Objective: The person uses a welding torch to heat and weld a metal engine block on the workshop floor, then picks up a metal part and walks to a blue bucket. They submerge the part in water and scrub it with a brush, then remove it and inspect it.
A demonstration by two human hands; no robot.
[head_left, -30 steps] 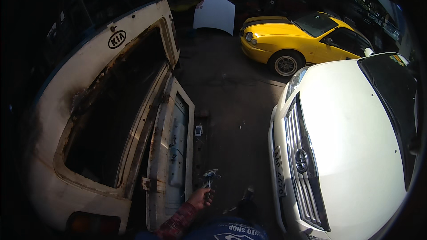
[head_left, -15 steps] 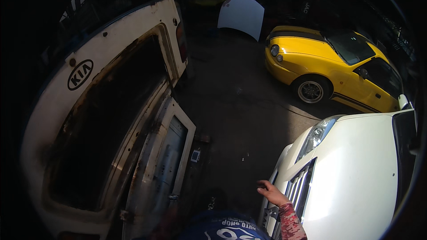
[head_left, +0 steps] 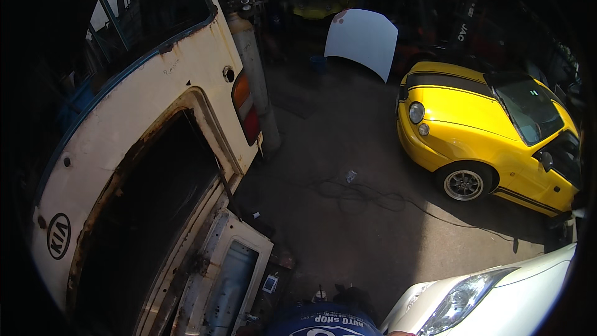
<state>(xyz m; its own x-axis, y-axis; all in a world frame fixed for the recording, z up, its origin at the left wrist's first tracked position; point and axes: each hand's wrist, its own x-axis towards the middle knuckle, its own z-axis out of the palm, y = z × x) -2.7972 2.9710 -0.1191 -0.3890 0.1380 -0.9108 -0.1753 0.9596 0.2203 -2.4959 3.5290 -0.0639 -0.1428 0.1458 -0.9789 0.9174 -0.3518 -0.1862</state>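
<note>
Only a small reddish, skin-toned sliver of my right hand or arm shows at the lower edge, beside the white car; its fingers are hidden. My left hand is out of the picture. On the left stands a cream van body with rust around its large dark rear opening. Below that opening a cream door panel stands out from the body, its inner recess showing bluish metal. The front of my blue printed shirt fills the bottom middle.
A yellow car with black stripes stands at the right. Behind it a pale car hood leans upright. A dark cable lies looped across the floor. Beside the van rises a tall grey gas cylinder; a small boxy device lies near the door panel.
The view has shifted, so the yellow car and hood sit lower and farther right. My right hand, seen before over the white car's grille, has dropped almost wholly out of the picture.
</note>
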